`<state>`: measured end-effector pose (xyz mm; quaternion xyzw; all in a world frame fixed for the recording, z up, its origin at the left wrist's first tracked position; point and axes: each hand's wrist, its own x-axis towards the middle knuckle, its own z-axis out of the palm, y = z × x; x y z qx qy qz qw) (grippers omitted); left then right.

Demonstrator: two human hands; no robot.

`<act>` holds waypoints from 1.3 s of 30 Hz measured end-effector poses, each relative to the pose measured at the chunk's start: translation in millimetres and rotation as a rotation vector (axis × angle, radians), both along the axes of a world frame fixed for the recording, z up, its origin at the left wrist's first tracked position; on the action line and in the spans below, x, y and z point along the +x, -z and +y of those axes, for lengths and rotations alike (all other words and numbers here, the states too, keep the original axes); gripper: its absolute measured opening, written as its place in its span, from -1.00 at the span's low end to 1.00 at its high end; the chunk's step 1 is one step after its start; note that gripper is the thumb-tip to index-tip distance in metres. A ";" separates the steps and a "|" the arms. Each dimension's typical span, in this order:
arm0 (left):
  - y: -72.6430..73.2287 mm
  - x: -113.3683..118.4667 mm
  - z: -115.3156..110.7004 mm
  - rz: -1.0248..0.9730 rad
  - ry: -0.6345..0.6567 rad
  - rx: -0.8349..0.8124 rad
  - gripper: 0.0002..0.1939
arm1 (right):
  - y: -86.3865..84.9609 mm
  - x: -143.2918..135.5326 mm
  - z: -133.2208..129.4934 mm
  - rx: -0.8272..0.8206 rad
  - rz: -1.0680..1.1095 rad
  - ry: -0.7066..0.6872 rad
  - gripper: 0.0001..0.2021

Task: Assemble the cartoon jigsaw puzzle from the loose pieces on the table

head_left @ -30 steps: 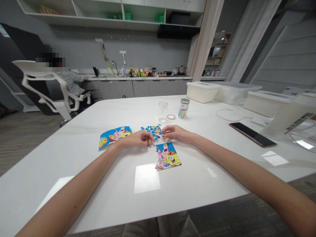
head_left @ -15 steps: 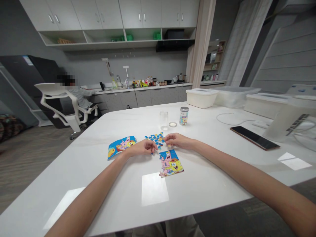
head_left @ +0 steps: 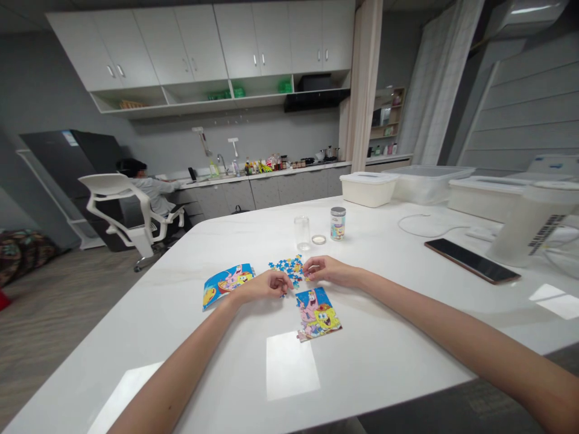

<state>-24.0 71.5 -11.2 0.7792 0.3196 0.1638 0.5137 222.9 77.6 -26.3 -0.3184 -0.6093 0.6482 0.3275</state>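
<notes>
A partly joined jigsaw puzzle (head_left: 320, 314) lies on the white table, showing a pink and a yellow cartoon figure on blue. Behind it is a pile of loose puzzle pieces (head_left: 289, 265). My left hand (head_left: 269, 284) rests at the pile's left front with curled fingers; whatever they hold is hidden. At the pile's right edge, my right hand (head_left: 329, 270) is closed, a small puzzle piece (head_left: 308, 278) showing at its fingertips. Left of my left hand lies a picture sheet (head_left: 228, 282) with a matching cartoon scene, slightly bent.
Beyond the pile stand a clear jar (head_left: 301, 233), a round lid (head_left: 319, 239) and a cartoon-printed can (head_left: 337, 223). To the right are a phone (head_left: 470, 260), a cable, a large pitcher (head_left: 520, 223) and plastic boxes (head_left: 368, 188). A person (head_left: 154, 193) sits at the far counter.
The camera view has tilted up, so everything appears lower. Both hands stay beside the loose pieces, with only slight finger movement. The joined puzzle keeps its place on the table.
</notes>
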 end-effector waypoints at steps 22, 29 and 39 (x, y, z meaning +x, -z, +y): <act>6.3 29.0 -7.7 0.017 -0.341 0.135 -0.58 | 10.8 -18.5 -4.1 0.128 0.171 0.143 -0.66; -1.7 17.5 -4.5 0.024 -0.294 0.114 -0.69 | 12.3 -15.9 2.3 0.336 -0.002 0.271 -0.76; -7.5 -21.6 -0.6 0.060 -0.106 -0.064 -0.70 | 27.8 -2.5 8.2 0.913 -0.508 0.339 -0.69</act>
